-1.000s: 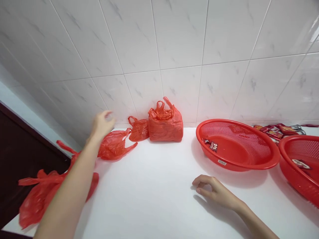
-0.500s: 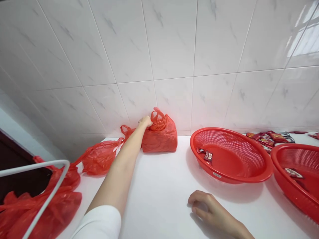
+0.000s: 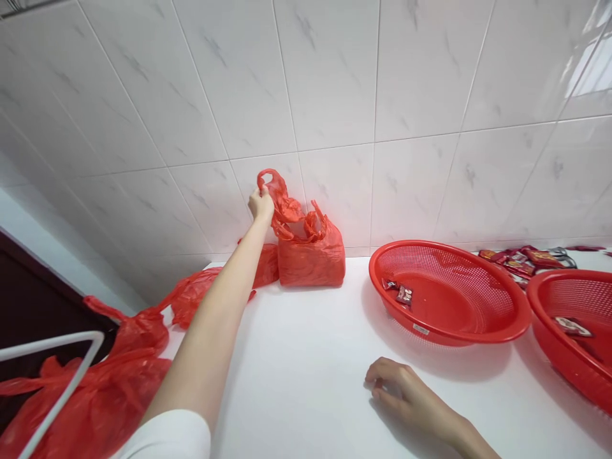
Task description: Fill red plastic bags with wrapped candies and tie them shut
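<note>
My left hand is stretched out near the tiled wall, its fingers closed on the loop handle of a thin red plastic bag. That bag hangs stretched between my hand and a squarish bundle of red plastic bags standing against the wall. Whether it is fully separate from the bundle I cannot tell. My right hand rests on the white table, loosely curled, thumb apart from the fingers, with nothing seen in it. It lies in front of a red mesh basket that holds a few small wrapped packets.
A second red basket stands at the right edge. Behind it, several red packets lie by the wall. Filled red bags are at the left, behind a white metal bar. Another red bag lies beyond my left forearm.
My left hand has moved up and to the left, drawing the red bag's handle up out of the bundle. My right hand stays on the table. The view has shifted slightly.
</note>
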The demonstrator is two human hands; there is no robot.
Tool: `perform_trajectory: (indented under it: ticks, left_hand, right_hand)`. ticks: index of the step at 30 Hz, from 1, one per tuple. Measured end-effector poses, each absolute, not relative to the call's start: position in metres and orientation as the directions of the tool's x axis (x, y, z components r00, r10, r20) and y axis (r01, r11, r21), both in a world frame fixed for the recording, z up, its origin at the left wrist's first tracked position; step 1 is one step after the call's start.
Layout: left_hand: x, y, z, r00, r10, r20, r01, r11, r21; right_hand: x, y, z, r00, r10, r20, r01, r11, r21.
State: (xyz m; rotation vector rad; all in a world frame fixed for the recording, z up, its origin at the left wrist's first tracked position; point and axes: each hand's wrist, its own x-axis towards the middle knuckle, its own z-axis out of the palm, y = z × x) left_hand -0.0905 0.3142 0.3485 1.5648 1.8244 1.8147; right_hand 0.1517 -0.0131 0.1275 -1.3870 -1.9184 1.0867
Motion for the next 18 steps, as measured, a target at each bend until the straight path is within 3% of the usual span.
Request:
perform_trajectory:
  ticks: [2,5,9,14,18]
  left_hand:
    - [-0.097,0.306,0.352,-0.501,0.674,0.543,0.432,-0.349,0.832]
    - [-0.101,0.279,0.349,-0.486,0.737,0.470,0.082,-0.497,0.864]
    - [-0.088,0.218,0.316,-0.226,0.914,0.337,-0.213,-0.385,0.898]
    - [-0.056,0.135,0.248,0.110,0.981,0.160,-0.231,-0.131,0.964]
    - [-0.040,0.095,0.209,0.500,0.856,0.132,-0.051,-0.123,0.991]
  right_hand:
    - [0.151,-0.013,0.125,-0.326,0.945,-0.027,0.511,0.152,-0.846]
    - [0.151,-0.011,0.121,-0.296,0.955,0.023,0.450,0.160,-0.878]
    - [0.148,-0.006,0.124,-0.200,0.973,0.114,0.120,0.140,-0.983]
    - [0.144,-0.002,0.132,-0.073,0.983,0.171,-0.282,0.144,-0.948]
    - [0.141,-0.003,0.132,-0.034,0.986,0.166,-0.403,0.139,-0.904]
